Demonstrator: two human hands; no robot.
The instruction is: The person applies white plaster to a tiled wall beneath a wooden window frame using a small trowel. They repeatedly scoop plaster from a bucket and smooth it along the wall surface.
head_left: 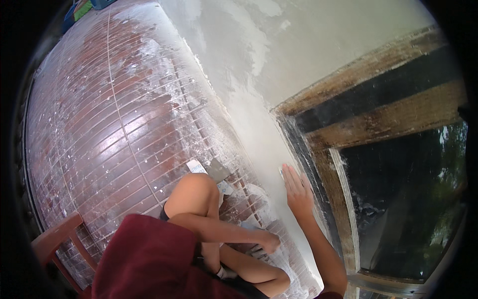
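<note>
My right hand (pixel 298 188) lies flat against the white plastered wall (pixel 259 124), beside the dark window frame. Its fingers are stretched and together, pressing a thin pale piece, which looks like sandpaper (pixel 281 172), to the wall; only its edge shows. Low by my knees, my left hand (pixel 270 242) is closed with its fingers curled under. Whatever it may hold is hidden. Close to my left forearm is a pale bluish item (pixel 249 226), partly covered. On the floor past my knee lie a printed white sheet (pixel 195 167) and a grey piece of sandpaper (pixel 218 170).
White dust and flakes cover the reddish tiled floor (pixel 107 124). A window with a worn wooden frame (pixel 343 199) stands to the right. The red-brown wooden chair (pixel 62 236) is at lower left. Blue and green items (pixel 82 9) sit far off at upper left.
</note>
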